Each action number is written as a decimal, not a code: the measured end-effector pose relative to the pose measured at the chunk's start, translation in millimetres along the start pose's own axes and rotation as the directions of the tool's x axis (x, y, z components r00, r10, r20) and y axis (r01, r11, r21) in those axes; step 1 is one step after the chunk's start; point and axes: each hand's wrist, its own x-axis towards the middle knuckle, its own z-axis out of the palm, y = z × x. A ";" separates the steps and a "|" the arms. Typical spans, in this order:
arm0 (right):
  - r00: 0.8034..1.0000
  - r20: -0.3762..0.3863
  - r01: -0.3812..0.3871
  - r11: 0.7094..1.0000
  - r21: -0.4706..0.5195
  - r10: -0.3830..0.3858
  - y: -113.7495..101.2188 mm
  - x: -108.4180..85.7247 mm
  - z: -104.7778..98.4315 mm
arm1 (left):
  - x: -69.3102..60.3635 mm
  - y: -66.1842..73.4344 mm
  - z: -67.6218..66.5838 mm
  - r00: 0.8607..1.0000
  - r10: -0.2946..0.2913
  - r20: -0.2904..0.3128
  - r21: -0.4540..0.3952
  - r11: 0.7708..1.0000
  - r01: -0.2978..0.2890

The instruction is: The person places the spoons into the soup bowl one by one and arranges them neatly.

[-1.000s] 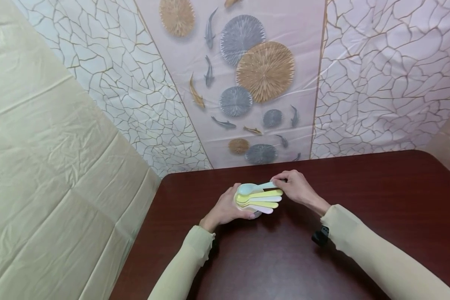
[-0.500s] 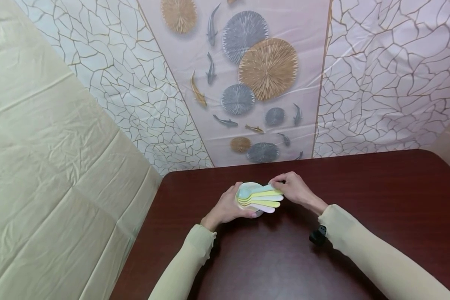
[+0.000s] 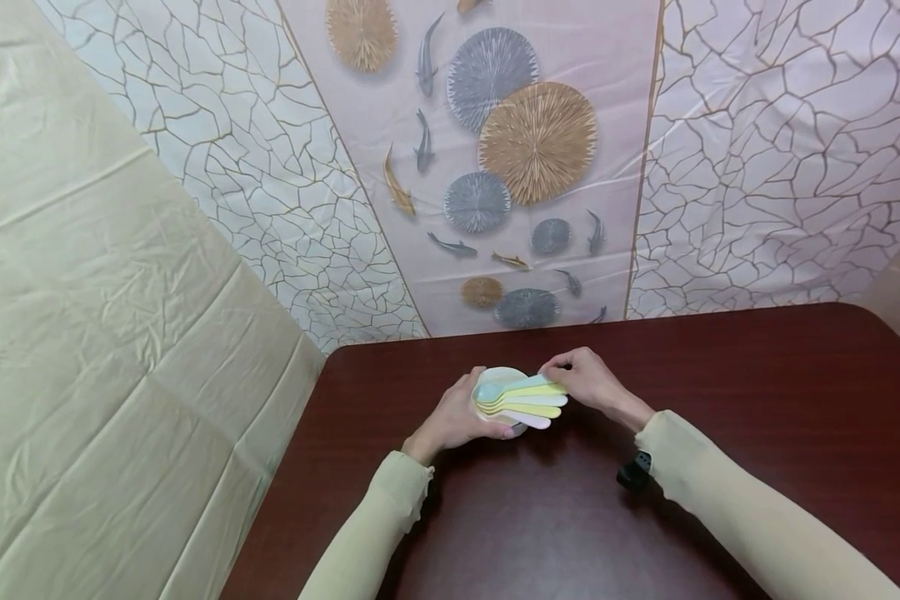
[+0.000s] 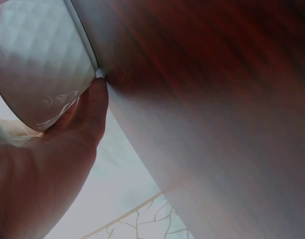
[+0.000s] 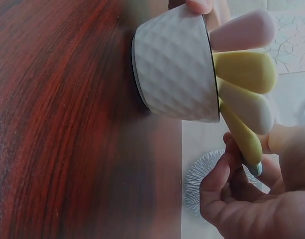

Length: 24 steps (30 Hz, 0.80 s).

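A white bowl (image 5: 174,64) with a diamond-textured side and a dark rim appears to stand on the table. My left hand (image 3: 457,417) grips its side, thumb toward me. Several spoons lie fanned across the bowl, heads inside, handles out to the right. My right hand (image 3: 588,379) pinches the handle end of the pale blue spoon (image 3: 521,384), the farthest in the fan. Nearer me come a yellow spoon (image 5: 244,134), a white spoon (image 5: 249,107), another yellow spoon (image 5: 247,71) and a pink spoon (image 5: 244,31). The heads overlap, so the lower ones are partly hidden.
The dark reddish-brown table (image 3: 555,517) reaches back to a patterned wall cloth (image 3: 525,167). A beige cloth (image 3: 120,333) hangs along the left side. A black device (image 3: 633,472) sits under my right wrist.
My right hand has brought the pale blue spoon slightly down and left, so its handle now lies closer against the yellow one. The left hand still grips the bowl.
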 end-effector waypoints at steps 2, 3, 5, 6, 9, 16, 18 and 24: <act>1.000 0.006 -0.015 1.000 0.007 0.015 0.6 -0.1 -0.2 | 0.2 0.2 0.3 1.000 0.002 0.002 -0.004 1.000 -0.002; 1.000 0.008 -0.019 1.000 0.008 0.019 0.8 -0.5 -0.5 | 0.7 0.2 0.4 1.000 0.002 0.003 -0.003 1.000 -0.002; 1.000 0.005 -0.024 1.000 0.008 0.024 1.0 -0.8 -0.5 | 1.4 0.3 0.3 1.000 0.005 0.003 -0.003 1.000 -0.005; 1.000 0.001 -0.026 1.000 0.006 0.026 1.2 -1.1 -0.6 | 1.9 0.6 0.2 1.000 0.006 0.004 -0.003 1.000 -0.006; 1.000 -0.012 -0.025 1.000 0.003 0.025 2.7 -2.0 -0.5 | 3.0 1.1 0.2 1.000 0.008 0.004 0.003 1.000 -0.008; 0.999 -0.031 -0.031 0.999 0.008 0.031 6.0 -5.0 -0.8 | 4.5 2.2 1.8 1.000 0.008 0.000 0.002 1.000 -0.008; 0.998 -0.037 -0.042 0.999 0.012 0.043 5.8 -5.3 -1.1 | 5.3 1.8 1.5 1.000 0.005 0.002 0.004 1.000 -0.005; 0.992 -0.058 -0.112 0.993 0.026 0.113 5.2 -8.1 -3.6 | 4.3 -0.3 0.2 1.000 0.003 0.002 0.013 1.000 -0.003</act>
